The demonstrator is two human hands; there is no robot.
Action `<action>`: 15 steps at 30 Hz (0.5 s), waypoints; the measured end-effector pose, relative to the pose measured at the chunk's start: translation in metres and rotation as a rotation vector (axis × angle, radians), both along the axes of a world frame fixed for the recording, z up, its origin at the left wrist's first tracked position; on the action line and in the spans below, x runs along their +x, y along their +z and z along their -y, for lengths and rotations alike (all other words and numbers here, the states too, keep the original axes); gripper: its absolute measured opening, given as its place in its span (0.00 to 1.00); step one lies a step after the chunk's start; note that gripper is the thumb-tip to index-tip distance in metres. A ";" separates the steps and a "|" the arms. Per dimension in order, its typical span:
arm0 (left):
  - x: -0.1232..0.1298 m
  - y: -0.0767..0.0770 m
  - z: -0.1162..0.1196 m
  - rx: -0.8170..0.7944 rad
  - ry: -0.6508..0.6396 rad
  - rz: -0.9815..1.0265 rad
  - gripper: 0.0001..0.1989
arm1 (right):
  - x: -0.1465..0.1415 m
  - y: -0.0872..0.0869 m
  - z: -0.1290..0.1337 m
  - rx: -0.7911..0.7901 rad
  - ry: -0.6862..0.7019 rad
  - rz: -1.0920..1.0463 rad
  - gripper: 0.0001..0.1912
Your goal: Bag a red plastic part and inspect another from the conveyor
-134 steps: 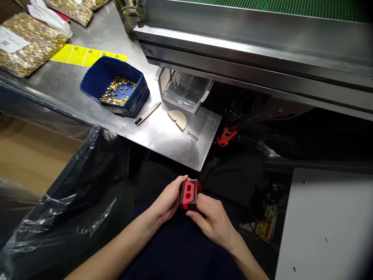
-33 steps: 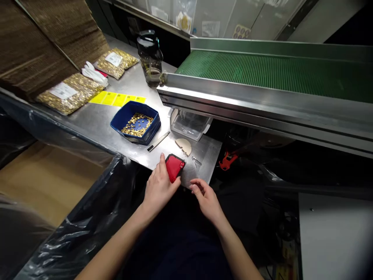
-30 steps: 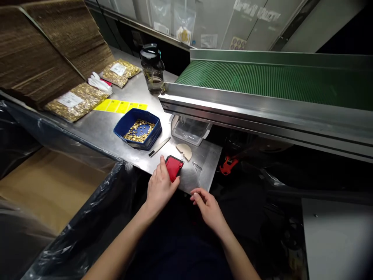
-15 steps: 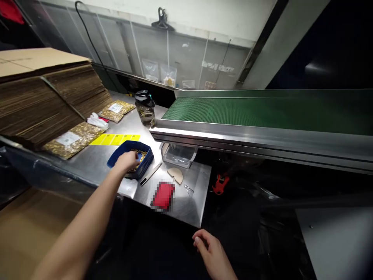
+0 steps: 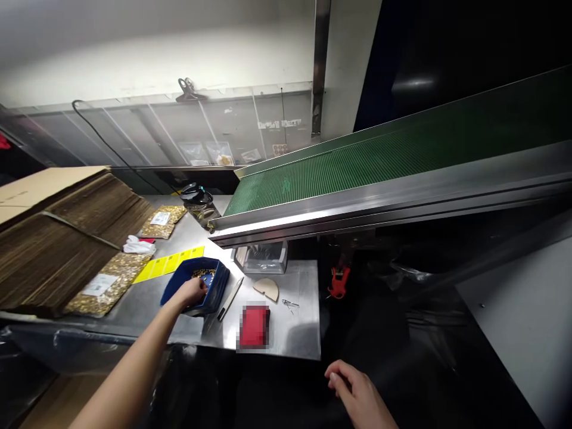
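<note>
My left hand (image 5: 192, 292) reaches into a blue plastic bin (image 5: 172, 293) on the metal table. Its fingers are curled down near the bin's floor; their tips are partly hidden, so I cannot make out what they hold. Small gold-coloured pieces (image 5: 204, 272) lie at the bin's far end. Low in front of the table edge, my right hand (image 5: 355, 387) hangs in the air, fingers loosely bent, a gap beside the thumb, nothing visible in it. Right of the bin lie a slim utility knife (image 5: 230, 300), a tan half-disc (image 5: 267, 289) and a pixelated red object (image 5: 254, 326).
A green conveyor belt (image 5: 313, 170) slopes up rightward over a clear plastic tray (image 5: 263, 257). Stacked cardboard (image 5: 67, 244), gold-filled bags (image 5: 107, 292), yellow labels (image 5: 170, 264) and a dark jar (image 5: 199, 202) stand or lie leftward. Small metal pieces (image 5: 290, 304) rest near the corner.
The view has tilted and shifted, so the table sits lower and the conveyor looks steeper. My left hand stays in the bin; my right hand appears further right, still in the air.
</note>
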State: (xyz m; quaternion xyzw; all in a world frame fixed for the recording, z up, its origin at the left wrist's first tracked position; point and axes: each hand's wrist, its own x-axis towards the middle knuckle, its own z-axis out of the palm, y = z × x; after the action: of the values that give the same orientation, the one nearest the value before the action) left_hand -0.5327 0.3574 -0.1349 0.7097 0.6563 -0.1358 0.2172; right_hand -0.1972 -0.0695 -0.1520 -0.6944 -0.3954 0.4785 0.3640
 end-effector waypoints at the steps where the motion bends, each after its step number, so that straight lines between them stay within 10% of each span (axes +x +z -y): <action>1: 0.000 -0.002 -0.001 -0.006 -0.011 -0.039 0.13 | 0.000 0.001 0.000 0.000 0.003 0.001 0.17; 15: 0.008 0.022 0.000 0.103 0.214 0.131 0.12 | 0.003 -0.004 0.001 0.043 0.017 0.036 0.15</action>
State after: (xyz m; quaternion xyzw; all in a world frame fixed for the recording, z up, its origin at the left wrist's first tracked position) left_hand -0.5251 0.3572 -0.1130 0.6531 0.7188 -0.0312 0.2362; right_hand -0.1943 -0.0707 -0.1559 -0.6915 -0.4181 0.4605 0.3675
